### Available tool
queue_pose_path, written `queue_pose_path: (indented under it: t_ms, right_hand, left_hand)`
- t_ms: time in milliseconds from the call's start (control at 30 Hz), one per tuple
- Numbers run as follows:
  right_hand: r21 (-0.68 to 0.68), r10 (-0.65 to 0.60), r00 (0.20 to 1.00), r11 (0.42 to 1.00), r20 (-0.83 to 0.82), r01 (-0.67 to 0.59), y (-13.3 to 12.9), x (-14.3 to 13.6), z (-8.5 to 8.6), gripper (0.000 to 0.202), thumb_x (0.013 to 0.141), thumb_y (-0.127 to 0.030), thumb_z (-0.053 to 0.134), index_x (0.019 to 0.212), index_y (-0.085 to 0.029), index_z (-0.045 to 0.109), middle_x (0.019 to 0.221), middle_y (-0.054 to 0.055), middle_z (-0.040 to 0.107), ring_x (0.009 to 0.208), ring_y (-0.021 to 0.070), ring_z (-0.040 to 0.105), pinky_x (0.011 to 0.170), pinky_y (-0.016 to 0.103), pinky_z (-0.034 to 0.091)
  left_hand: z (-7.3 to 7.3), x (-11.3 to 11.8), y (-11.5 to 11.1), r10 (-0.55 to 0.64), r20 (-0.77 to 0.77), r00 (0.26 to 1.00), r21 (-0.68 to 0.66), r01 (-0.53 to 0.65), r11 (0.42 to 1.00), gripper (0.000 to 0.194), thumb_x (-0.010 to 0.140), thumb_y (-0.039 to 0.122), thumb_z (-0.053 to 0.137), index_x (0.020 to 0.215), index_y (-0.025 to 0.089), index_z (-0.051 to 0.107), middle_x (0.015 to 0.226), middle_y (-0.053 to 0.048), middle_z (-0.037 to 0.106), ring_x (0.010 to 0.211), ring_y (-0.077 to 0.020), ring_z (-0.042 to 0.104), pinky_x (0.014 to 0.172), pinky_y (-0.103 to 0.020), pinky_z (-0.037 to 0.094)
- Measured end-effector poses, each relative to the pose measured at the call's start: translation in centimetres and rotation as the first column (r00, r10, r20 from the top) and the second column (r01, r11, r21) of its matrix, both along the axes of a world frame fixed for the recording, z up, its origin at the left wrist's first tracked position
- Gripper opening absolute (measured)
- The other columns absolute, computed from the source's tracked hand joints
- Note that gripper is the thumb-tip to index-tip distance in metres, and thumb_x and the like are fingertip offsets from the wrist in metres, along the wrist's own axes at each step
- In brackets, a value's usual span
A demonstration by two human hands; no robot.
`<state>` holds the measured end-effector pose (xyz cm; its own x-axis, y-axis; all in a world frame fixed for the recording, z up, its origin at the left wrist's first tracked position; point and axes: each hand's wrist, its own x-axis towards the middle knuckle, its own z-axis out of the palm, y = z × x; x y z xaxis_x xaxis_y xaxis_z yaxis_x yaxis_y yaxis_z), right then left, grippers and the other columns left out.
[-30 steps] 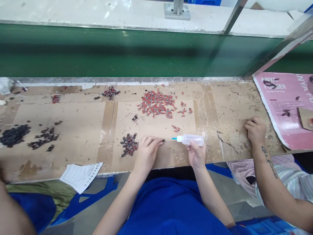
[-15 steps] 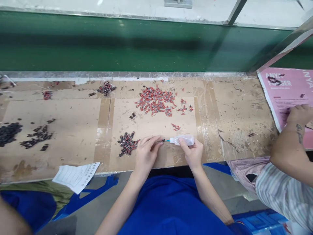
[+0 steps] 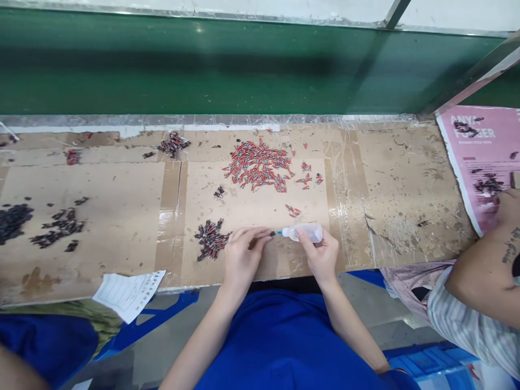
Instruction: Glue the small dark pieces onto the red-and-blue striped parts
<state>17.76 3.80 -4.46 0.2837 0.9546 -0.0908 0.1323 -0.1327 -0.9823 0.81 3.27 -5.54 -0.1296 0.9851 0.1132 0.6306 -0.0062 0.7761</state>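
Observation:
My right hand (image 3: 323, 252) is closed around a translucent squeeze bottle (image 3: 309, 233), which lies nearly level with its thin blue tip pointing left. Between the thumb and fingers of my left hand (image 3: 246, 249) is a small dark part (image 3: 272, 233), right at the bottle's tip; whether the two touch I cannot tell. Just left of that hand lies a pile of black-and-red parts (image 3: 212, 239). Farther back spreads a larger heap of small red parts with metallic ends (image 3: 258, 165). A few loose red parts (image 3: 292, 210) lie nearer the bottle.
The bench is covered in taped cardboard (image 3: 134, 216). Black pieces (image 3: 14, 222) are heaped at the left, near a paper sheet (image 3: 130, 292) overhanging the front edge. A green panel (image 3: 203, 65) stands behind. At the right, a co-worker's arm (image 3: 487, 271) reaches over a pink sheet (image 3: 467, 149).
My two hands hold nearly the same pose, with the bottle still at the dark part. The co-worker's arm on the right has shifted, uncovering dark parts on the pink sheet. The view has moved slightly.

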Motion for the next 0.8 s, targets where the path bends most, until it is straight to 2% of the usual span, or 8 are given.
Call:
queue_pose_path:
  t_ms: [133, 367, 700, 800]
  right_hand:
    - [0.002, -0.014, 1.000, 1.000, -0.014, 0.014, -0.11, 0.13, -0.25, 0.019, 0.076, -0.038, 0.073, 0.072, -0.019, 0.073, 0.069, 0.004, 0.075, 0.063, 0.0212, 0.069, 0.059, 0.031, 0.055]
    - [-0.026, 0.031, 1.000, 0.999, -0.003, -0.031, -0.08, 0.22, -0.18, 0.021, 0.075, -0.039, 0.074, 0.072, -0.019, 0.073, 0.069, 0.004, 0.075, 0.062, 0.0204, 0.069, 0.058, 0.031, 0.055]
    - [-0.013, -0.024, 0.999, 1.000, -0.032, 0.024, 0.06, 0.24, -0.13, 0.020, 0.075, -0.038, 0.072, 0.069, -0.019, 0.070, 0.064, 0.003, 0.072, 0.060, 0.0188, 0.066, 0.056, 0.029, 0.053]
    - [0.032, -0.047, 0.996, 0.998, -0.079, 0.050, 0.05, 0.75, -0.11, 0.016, 0.073, -0.036, 0.074, 0.074, -0.020, 0.071, 0.069, 0.003, 0.075, 0.063, 0.0203, 0.069, 0.059, 0.031, 0.056]
  left_hand:
    - [0.12, 0.04, 0.00, 0.002, 0.012, 1.000, -0.015, -0.001, 1.000, 0.005, 0.080, 0.022, 0.073, 0.083, 0.024, 0.076, 0.083, -0.002, 0.079, 0.083, -0.0217, 0.074, 0.084, -0.039, 0.056]
    - [0.22, 0.18, -0.05, 0.014, 0.016, 1.000, -0.026, -0.014, 1.000, 0.004, 0.080, 0.023, 0.072, 0.082, 0.024, 0.076, 0.082, -0.002, 0.079, 0.081, -0.0212, 0.074, 0.083, -0.038, 0.057]
    - [0.24, 0.15, -0.08, -0.004, -0.016, 1.000, -0.006, 0.004, 1.000, 0.005, 0.082, 0.024, 0.071, 0.083, 0.024, 0.075, 0.083, -0.002, 0.079, 0.081, -0.0215, 0.073, 0.082, -0.038, 0.057]
    - [0.28, 0.04, -0.06, -0.018, -0.016, 1.000, -0.015, 0.018, 1.000, 0.006, 0.083, 0.025, 0.069, 0.085, 0.024, 0.075, 0.084, -0.003, 0.079, 0.082, -0.0219, 0.073, 0.082, -0.039, 0.056]
